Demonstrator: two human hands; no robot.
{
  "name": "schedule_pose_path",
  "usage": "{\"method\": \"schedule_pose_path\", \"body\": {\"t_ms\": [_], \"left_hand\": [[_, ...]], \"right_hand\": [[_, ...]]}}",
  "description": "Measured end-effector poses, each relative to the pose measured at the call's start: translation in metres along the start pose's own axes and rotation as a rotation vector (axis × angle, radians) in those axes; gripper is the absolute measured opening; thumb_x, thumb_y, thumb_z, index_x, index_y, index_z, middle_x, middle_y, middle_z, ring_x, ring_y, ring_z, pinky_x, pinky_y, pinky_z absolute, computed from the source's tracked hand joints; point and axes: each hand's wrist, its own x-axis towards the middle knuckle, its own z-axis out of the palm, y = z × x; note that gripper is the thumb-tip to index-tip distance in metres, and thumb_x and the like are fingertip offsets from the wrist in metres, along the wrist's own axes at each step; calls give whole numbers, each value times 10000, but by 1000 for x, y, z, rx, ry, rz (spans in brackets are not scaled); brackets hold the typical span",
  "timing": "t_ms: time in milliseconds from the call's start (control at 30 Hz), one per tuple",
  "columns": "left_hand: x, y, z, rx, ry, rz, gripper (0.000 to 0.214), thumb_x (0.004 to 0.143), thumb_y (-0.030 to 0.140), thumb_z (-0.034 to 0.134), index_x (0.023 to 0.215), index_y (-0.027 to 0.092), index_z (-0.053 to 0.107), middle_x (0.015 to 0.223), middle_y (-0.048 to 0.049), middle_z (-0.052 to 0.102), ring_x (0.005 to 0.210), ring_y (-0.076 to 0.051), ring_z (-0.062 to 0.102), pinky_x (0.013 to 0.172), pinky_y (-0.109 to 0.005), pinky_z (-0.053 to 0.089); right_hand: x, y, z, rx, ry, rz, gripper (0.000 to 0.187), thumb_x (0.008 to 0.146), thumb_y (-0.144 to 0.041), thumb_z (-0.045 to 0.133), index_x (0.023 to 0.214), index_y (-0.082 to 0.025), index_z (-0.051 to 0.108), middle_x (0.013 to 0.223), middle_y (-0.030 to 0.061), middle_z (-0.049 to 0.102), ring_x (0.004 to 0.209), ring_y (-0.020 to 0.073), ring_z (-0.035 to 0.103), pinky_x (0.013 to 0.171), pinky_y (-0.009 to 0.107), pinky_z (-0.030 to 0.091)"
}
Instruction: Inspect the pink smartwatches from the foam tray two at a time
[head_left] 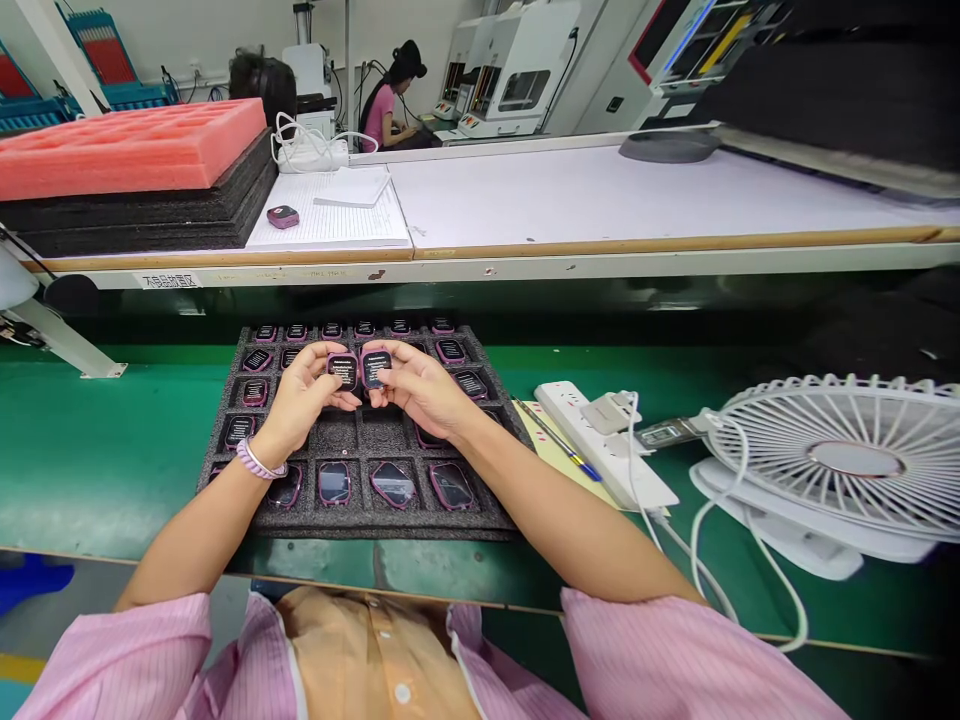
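Both hands are closed on 1 little purple-rimmed case each. My left hand [300, 400] pinches the left case [343, 371] between thumb and fingertips, and the right hand [424, 390] does the same with the right case [375, 367]. They're held side by side, nearly touching, label faces toward the camera, just above the middle of the black foam tray [360, 525].

Looks to me like the check-and-compare bit: 2 pieces are up off the tray, and the pockets right under the hands are bare. The bottom row cases [392, 484] lie glossy side up.

Setting either one down would, I reckon, call for squaring it to a pocket and keeping fingertips off the face. The power strip [600, 440] and fan [840, 460] sit off to the right, well apart from the tray.
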Motion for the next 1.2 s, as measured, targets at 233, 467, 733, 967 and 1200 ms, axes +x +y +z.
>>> {"method": "schedule_pose_path", "body": {"t_ms": [233, 467, 733, 967, 1200], "left_hand": [[0, 1, 1, -14, -1, -8, 444, 704, 267, 702, 1111, 191, 541, 1047, -15, 681, 592, -118, 724, 596, -247, 641], [-1, 0, 1, -7, 2, -5, 449, 724, 282, 728, 1125, 187, 549, 1106, -38, 677, 605, -119, 730, 603, -247, 642], [-1, 2, 2, -26, 30, -12, 460, 706, 292, 754, 1106, 175, 560, 1020, -10, 673, 582, -125, 730, 585, -232, 635], [-2, 1, 3, -66, 20, -1, 522, 637, 216, 743, 1130, 178, 575, 1130, -33, 675, 626, -129, 747, 624, -241, 653], [-2, 3, 3, -119, 11, -43, 461, 768, 401, 768, 1119, 160, 592, 856, -13, 703, 600, -177, 746, 585, -269, 649]], "right_hand": [[1, 3, -1, 4, -3, -19, 447, 779, -275, 855, 1160, -197, 634, 879, -11, 684, 623, 124, 649, 605, 253, 530], [0, 3, 0, -3, -6, -27, 452, 751, -191, 797, 1170, -206, 629, 909, -23, 671, 638, 111, 648, 607, 244, 519], [1, 3, -1, -16, -2, -37, 456, 749, -202, 791, 1174, -208, 628, 901, -19, 666, 647, 127, 633, 610, 266, 517], [1, 3, 0, -16, -17, -56, 506, 711, -151, 803, 1180, -219, 626, 942, -20, 669, 665, 106, 638, 644, 244, 516], [3, 5, 3, 49, 52, -26, 398, 814, -401, 842, 1089, -192, 646, 820, -18, 640, 560, 108, 583, 526, 238, 475]]}}
